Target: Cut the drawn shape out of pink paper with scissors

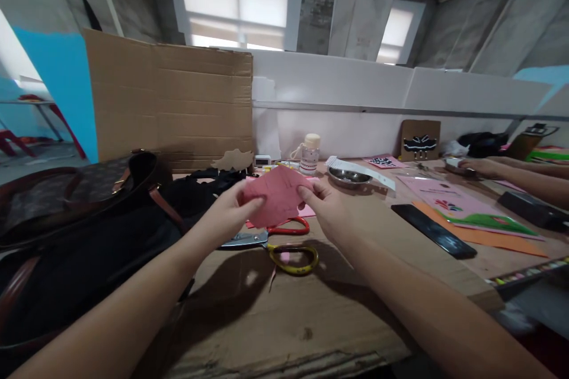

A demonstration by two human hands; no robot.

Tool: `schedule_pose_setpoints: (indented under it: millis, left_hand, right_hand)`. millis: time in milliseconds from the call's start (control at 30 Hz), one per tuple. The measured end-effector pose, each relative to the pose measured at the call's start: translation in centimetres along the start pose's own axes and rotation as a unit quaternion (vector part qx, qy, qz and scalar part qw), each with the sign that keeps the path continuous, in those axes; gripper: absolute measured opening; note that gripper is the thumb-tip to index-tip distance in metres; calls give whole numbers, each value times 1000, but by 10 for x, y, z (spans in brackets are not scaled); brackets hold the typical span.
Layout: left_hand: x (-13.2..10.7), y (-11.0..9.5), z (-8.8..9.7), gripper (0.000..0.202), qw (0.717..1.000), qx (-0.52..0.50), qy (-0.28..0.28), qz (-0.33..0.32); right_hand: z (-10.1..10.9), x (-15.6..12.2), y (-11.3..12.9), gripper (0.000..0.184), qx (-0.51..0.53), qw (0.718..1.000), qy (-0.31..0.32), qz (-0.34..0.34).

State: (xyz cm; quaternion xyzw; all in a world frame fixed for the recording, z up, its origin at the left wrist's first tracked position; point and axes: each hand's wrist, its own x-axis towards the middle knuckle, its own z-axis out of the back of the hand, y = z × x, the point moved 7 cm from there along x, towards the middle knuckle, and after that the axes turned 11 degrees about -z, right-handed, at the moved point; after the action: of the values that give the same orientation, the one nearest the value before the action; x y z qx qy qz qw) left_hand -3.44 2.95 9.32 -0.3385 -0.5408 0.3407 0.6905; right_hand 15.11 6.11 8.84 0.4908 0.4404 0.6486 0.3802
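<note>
A piece of pink paper [280, 198] with cut, angled edges and faint marks is held up between both hands above the table. My left hand [233, 207] pinches its left side, thumb lying on the front face. The right edge is gripped between the thumb and fingers of my right hand [323, 204]. Below the paper lie large scissors [293, 259] with one red and one yellow handle, their blades pointing left and partly behind my left hand. Pink scraps show by the handles and behind the paper.
A dark bag [89, 260] fills the left side. Behind stand a cardboard sheet [178, 106] and a bottle [310, 155]. A metal bowl [349, 176], a black phone [431, 230] and a pink printed sheet [457, 204] lie rightward. Another person's hand [480, 167] is at far right.
</note>
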Motion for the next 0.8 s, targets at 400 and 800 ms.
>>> schedule_pose_setpoints:
  millis: [400,800]
  left_hand:
    - [-2,-6,9,36,989,135,57,9]
    - [-2,-6,4,35,993,118,20,-20]
  right_hand:
    - [-24,-16,-6,19,-50,993,96,-53]
    - [-17,-9,-2,11,-17,999,49,-3]
